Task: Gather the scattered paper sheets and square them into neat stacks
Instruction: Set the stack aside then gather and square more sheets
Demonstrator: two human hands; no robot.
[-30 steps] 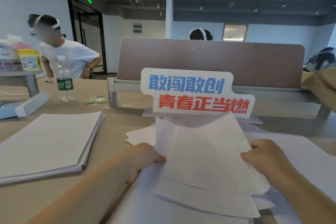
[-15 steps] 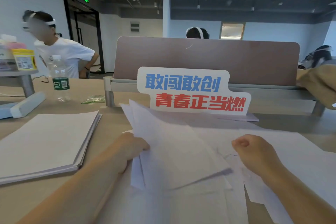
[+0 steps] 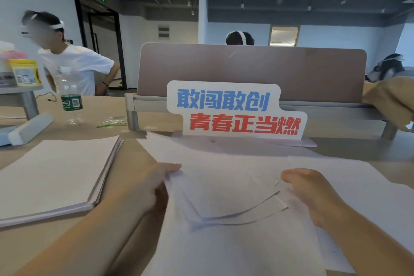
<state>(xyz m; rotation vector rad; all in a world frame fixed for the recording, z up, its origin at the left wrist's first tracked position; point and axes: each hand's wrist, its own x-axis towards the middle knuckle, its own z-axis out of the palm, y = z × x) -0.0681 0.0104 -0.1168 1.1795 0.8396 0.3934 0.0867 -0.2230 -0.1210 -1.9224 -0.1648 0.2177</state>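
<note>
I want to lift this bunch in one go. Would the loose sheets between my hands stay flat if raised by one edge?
Probably not. The loose sheets look thin and their near edges curve, so they would likely droop. They lie fanned with corners offset, so they may slide apart unless pinched firmly.

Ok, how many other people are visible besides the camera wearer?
3: a person in a white T-shirt at far left, a head above the desk divider, and a person at the far right edge, partly hidden. The divider may hide more.
</note>
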